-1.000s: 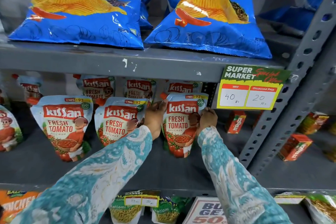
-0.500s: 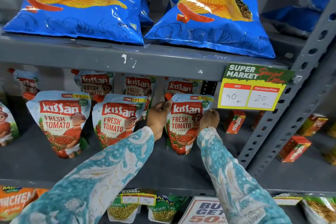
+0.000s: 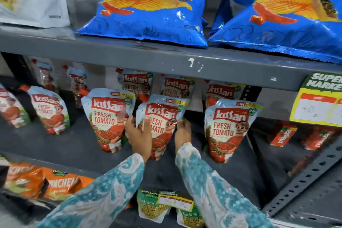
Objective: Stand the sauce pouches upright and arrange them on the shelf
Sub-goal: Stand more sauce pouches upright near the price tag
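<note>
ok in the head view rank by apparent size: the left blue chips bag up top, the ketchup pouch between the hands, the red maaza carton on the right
1. Left blue chips bag, clearly largest.
2. Ketchup pouch, partly covered by the left hand and right hand.
3. Maaza carton, smallest, though it sits farther back, so partly distance.

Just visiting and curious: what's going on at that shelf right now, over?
Left hand and right hand flank the middle ketchup pouch, fingers touching it, grip unclear. Pouch upright in front row. Neighbouring pouches close either side.
</note>
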Tool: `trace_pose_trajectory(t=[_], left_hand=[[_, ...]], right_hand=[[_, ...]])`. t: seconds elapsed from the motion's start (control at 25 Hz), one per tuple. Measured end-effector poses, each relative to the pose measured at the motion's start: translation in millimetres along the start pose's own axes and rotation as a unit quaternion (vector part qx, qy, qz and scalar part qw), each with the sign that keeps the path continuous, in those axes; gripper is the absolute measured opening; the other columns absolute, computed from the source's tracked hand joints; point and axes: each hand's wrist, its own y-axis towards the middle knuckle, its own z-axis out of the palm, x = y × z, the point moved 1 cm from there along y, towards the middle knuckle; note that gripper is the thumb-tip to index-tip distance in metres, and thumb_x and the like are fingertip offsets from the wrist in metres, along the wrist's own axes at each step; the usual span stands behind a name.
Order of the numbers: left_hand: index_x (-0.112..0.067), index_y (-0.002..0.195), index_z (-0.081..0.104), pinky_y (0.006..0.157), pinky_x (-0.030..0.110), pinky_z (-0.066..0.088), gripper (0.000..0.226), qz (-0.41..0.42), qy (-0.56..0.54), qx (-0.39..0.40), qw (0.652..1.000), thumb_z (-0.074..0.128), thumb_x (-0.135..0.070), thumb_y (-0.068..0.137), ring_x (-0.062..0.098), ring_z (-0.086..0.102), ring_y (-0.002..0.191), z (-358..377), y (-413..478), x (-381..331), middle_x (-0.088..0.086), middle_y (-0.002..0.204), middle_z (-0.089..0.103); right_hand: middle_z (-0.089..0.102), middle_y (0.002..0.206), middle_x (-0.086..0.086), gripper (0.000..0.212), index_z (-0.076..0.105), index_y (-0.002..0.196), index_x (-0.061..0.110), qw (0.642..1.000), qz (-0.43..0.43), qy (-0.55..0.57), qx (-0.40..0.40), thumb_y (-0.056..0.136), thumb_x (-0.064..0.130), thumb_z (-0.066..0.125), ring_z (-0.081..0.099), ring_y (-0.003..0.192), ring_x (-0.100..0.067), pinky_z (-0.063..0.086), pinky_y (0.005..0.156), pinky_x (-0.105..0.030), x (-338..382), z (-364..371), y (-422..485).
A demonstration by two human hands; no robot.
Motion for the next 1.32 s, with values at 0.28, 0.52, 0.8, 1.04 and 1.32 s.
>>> trace_pose_trajectory(t=[0.28, 0.52, 0.8, 1.04, 1.32], left_hand=[[-0.008, 0.104, 0.062, 0.07, 0.029, 0.056, 0.038, -0.027, -0.052, 0.111, 0.992, 0.055, -0.042, 0.089, 0.018, 0.068, 0.078, -6.5, 45.2, -31.3, 0.005, 0.087, 0.071], [-0.01, 0.097, 0.066, 0.08, 0.037, 0.056, 0.027, -0.007, -0.04, 0.164, 0.986, 0.055, -0.035, 0.091, 0.025, 0.069, 0.088, 12.6, 36.2, -30.3, 0.013, 0.096, 0.072], [-0.013, 0.098, 0.065, 0.078, 0.036, 0.056, 0.03, 0.0, -0.045, 0.191, 0.981, 0.056, -0.039, 0.089, 0.021, 0.069, 0.086, 16.3, 40.9, -28.9, 0.011, 0.096, 0.072], [-0.018, 0.092, 0.06, 0.079, 0.029, 0.047, 0.023, -0.005, -0.025, 0.116, 0.993, 0.049, -0.039, 0.093, 0.014, 0.06, 0.084, 1.1, 25.4, -21.0, -0.001, 0.088, 0.063], [0.008, 0.111, 0.051, 0.095, 0.038, 0.033, 0.054, -0.017, 0.046, -0.147, 0.988, 0.048, -0.04, 0.086, 0.036, 0.05, 0.113, -71.0, 54.6, 2.1, 0.023, 0.115, 0.054]], right_hand=[[0.069, 0.051, 0.003, 0.027, 0.061, 0.07, 0.011, 0.979, 0.045, 0.196, 0.023, 0.087, -0.006, 0.048, 0.06, 0.045, -0.017, 0.049, 0.054, -0.025, 30.1, 7.3, 20.1], [0.067, 0.067, -0.004, 0.03, 0.065, 0.075, 0.015, 0.981, 0.039, 0.188, -0.001, 0.092, 0.001, 0.045, 0.057, 0.06, -0.024, 0.05, 0.066, -0.032, 35.4, -14.1, 28.4], [0.064, 0.078, -0.004, 0.03, 0.059, 0.074, 0.017, 0.983, 0.037, 0.173, -0.046, 0.094, 0.001, 0.044, 0.061, 0.069, -0.017, 0.051, 0.064, -0.03, 47.0, -14.4, 8.6], [0.066, 0.107, -0.018, 0.049, 0.061, 0.1, 0.002, 0.979, 0.011, -0.003, -0.201, 0.089, 0.046, 0.043, 0.062, 0.096, -0.032, 0.051, 0.09, -0.043, 16.0, 0.4, -21.1], [0.065, 0.094, -0.022, 0.033, 0.062, 0.083, 0.004, 0.997, 0.007, -0.068, -0.023, 0.097, 0.026, 0.042, 0.058, 0.089, -0.032, 0.044, 0.088, -0.042, -18.4, 86.9, -69.7]])
